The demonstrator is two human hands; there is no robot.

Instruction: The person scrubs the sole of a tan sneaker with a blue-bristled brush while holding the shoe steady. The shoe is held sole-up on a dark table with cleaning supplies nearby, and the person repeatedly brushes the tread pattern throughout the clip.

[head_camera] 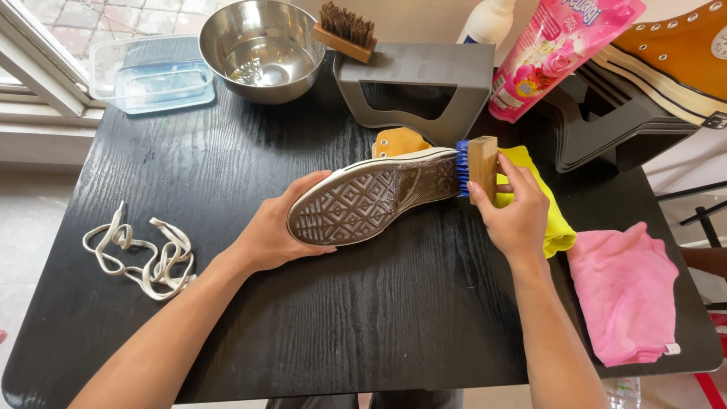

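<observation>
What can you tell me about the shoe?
The shoe is a mustard-yellow sneaker, tipped on its side above the black table, so its grey, diamond-patterned sole faces the camera. The left hand grips its toe. The right hand presses a wooden brush with blue bristles against the heel.

You are in a home, at a makeshift shoe-cleaning spot. Your black wood-grain surface [379,318] stands by a window sill [38,113] with outdoor paving behind the glass. On it are a steel bowl [261,49] of water, a plastic tub [151,79], a pink refill pouch [556,53], rags [625,291] and loose laces [144,254].
</observation>
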